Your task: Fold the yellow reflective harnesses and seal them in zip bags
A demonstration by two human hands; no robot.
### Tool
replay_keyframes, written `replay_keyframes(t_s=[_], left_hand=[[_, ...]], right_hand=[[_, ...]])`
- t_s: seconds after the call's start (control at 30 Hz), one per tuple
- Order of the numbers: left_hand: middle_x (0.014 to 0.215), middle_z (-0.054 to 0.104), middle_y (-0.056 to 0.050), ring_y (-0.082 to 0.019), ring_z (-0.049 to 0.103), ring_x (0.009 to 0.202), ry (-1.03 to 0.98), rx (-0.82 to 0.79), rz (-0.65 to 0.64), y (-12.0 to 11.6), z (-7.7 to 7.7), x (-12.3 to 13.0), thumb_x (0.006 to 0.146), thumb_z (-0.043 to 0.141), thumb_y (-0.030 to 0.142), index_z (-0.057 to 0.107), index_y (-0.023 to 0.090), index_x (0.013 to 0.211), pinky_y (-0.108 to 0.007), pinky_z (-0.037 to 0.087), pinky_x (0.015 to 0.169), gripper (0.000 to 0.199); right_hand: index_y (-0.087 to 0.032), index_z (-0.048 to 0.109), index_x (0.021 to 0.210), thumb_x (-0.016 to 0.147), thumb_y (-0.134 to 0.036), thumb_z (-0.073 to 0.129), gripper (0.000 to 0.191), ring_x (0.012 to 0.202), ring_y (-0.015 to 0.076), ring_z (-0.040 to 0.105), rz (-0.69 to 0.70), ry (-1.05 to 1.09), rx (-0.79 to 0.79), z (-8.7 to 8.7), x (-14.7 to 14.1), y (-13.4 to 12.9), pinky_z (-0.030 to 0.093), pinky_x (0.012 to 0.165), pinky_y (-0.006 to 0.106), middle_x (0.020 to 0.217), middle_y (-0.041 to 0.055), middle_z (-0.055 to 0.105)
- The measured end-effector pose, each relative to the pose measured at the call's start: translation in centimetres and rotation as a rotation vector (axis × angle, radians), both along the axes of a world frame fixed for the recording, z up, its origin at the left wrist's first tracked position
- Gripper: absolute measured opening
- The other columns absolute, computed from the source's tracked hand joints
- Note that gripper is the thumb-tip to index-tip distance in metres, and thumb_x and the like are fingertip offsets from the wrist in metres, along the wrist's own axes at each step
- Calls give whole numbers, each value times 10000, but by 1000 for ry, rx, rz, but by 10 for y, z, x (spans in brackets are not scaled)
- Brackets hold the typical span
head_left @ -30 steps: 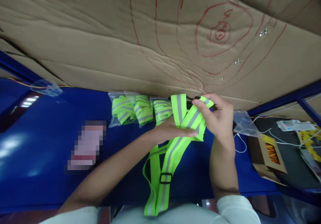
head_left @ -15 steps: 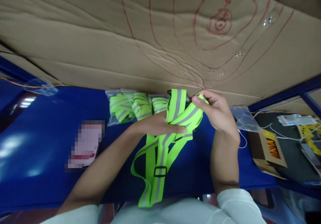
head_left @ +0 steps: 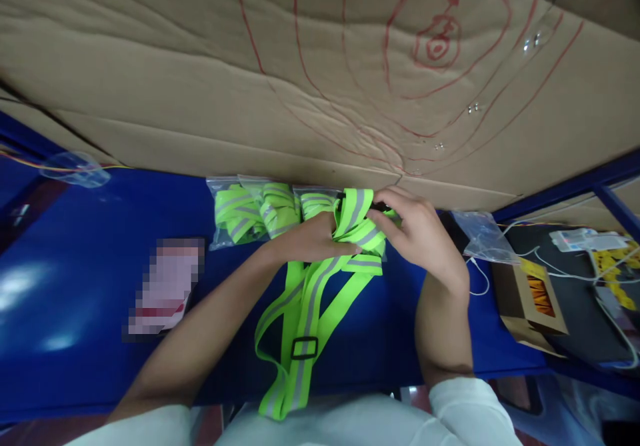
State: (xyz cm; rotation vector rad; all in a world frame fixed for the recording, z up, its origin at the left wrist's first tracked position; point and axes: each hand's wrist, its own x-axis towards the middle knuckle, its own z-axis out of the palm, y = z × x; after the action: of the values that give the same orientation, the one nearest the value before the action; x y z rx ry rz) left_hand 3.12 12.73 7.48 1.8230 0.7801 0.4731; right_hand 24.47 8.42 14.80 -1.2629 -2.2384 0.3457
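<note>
A neon-green reflective strap (head_left: pixel 320 293) with a grey stripe is gathered in loops between my hands. My left hand (head_left: pixel 320 238) is closed around the bundle, thumb across its front. My right hand (head_left: pixel 413 223) pinches the strap at the bundle's upper right, beside a dark piece partly hidden by the fingers. Long loops hang down toward me, with a black slide buckle (head_left: pixel 305 348) on one of them. Behind my left hand, several clear plastic bags (head_left: pixel 240 213) hold more folded green straps.
A cardboard panel (head_left: pixel 200 99) with red marker lines rises behind the blue table (head_left: pixel 75 266). At left lies a pixelated flat item (head_left: pixel 167 286). On the right are a clear bag (head_left: pixel 483 236), an open cardboard box (head_left: pixel 530 299), white cables and yellow pieces (head_left: pixel 613 259).
My right hand has moved left and slightly down, closer to my left hand, folding the strap's upper right end in. The hanging loops and buckle have shifted slightly left.
</note>
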Motion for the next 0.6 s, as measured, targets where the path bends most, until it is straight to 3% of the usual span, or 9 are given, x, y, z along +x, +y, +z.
replay_keyframes(t_s=[0.1,0.17,0.3,0.4,0.5,0.6], left_hand=[[1240,734,-82,-311,693,1138,-6,-120,-163,5,3,-2,807,804,508,670,168,1266,-394,552,993,587],[1354,683,-102,-316,648,1239,-111,-194,-215,7,4,-2,758,857,478,599,183,1381,-395,529,1039,736],[1470,592,-95,-310,517,1415,-411,-320,-24,1,5,5,685,912,402,485,256,1504,-449,437,1163,935],[1336,661,-63,-293,523,1395,-495,-348,22,-10,8,12,626,953,361,621,237,1343,-422,427,1167,799],[1057,707,-39,-248,655,1099,-511,-375,67,-19,13,19,620,955,377,700,182,1085,-350,531,945,565],[916,680,-16,-185,642,877,-538,-420,126,-25,15,24,630,941,383,707,157,960,-301,518,794,464]], right_hand=[[-217,617,975,954,-150,610,70,921,183,661,-81,136,101,2,1,-1,474,833,299,966,18,690],[-218,589,942,939,-131,604,88,905,176,652,-117,185,144,4,0,-4,479,825,295,946,13,674],[-223,571,940,932,-100,584,124,884,167,643,-25,178,172,7,-6,-7,491,815,301,943,10,668],[-227,576,957,928,-72,576,157,936,172,657,37,248,209,6,-14,-8,510,853,322,989,18,678],[-229,589,968,914,-64,584,174,983,186,667,48,363,184,3,-18,-7,528,877,350,1017,29,675],[-235,595,971,901,-75,592,174,967,190,662,57,469,117,-1,-20,-7,540,855,362,1015,28,654]])
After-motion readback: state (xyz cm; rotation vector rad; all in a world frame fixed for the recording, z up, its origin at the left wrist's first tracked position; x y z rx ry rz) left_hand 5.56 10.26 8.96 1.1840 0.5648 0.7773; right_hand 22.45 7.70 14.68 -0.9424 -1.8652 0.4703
